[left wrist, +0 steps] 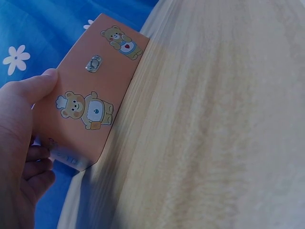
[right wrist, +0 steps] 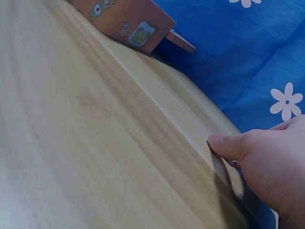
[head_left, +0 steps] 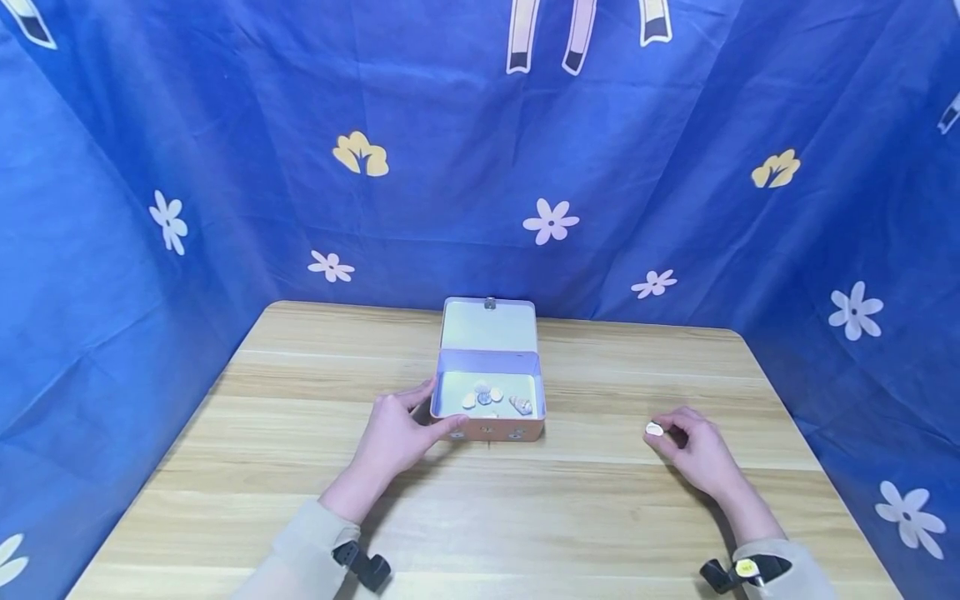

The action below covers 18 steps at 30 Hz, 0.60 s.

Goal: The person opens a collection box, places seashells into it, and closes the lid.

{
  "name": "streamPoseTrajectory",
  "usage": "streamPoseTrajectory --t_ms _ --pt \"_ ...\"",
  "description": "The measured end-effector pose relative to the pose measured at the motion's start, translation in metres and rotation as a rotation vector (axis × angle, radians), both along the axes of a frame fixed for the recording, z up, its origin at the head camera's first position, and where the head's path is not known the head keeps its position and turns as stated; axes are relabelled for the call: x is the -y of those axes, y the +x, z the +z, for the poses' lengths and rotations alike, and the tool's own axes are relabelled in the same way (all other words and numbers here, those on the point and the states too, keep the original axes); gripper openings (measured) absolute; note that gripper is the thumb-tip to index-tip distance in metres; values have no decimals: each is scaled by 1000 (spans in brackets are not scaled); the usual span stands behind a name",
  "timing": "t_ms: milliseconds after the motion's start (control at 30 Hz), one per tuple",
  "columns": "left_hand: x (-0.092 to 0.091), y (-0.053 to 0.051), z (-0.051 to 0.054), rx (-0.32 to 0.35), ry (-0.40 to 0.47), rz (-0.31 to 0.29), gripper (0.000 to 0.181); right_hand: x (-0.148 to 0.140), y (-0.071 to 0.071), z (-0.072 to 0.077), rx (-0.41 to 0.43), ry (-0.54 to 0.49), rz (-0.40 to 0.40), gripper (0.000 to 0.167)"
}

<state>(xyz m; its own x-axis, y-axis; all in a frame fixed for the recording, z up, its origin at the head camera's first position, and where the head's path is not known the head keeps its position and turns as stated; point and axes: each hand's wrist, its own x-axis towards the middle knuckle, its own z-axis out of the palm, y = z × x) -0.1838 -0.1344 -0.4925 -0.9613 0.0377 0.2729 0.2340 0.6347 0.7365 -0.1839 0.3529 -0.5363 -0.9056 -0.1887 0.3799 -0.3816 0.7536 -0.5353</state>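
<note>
A hinged tin box (head_left: pixel 501 428), orange outside with bear pictures and pale inside, stands on the table with its lid (head_left: pixel 489 326) tipped back. Several small seashells lie in it, among them a spiral shell (head_left: pixel 521 405) on the right. My left hand (head_left: pixel 393 435) grips the box's near left corner, thumb on the front and fingers along the side. In the left wrist view a metal clasp (left wrist: pixel 93 63) shows on the box front. Right of the box, my right hand (head_left: pixel 693 450) pinches a small white shell (head_left: pixel 654 429) just over the table. The right wrist view mostly hides that shell behind the thumb.
The light wood table (head_left: pixel 525 517) reaches back to a blue curtain (head_left: pixel 450 208) printed with flowers, which also hangs on the left and right sides. Each wrist wears a small black camera, such as the left one (head_left: pixel 363 567).
</note>
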Motion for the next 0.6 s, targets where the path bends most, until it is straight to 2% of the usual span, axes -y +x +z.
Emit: streamPoseTrajectory --t_ms 267,467,600 --pt "0 1 1 7 2 -3 93 2 3 0 -2 54 7 23" --pt "0 2 3 21 5 -8 93 3 3 1 12 45 -5 20" --pt "0 1 1 26 8 -7 94 4 1 7 25 19 -17 21"
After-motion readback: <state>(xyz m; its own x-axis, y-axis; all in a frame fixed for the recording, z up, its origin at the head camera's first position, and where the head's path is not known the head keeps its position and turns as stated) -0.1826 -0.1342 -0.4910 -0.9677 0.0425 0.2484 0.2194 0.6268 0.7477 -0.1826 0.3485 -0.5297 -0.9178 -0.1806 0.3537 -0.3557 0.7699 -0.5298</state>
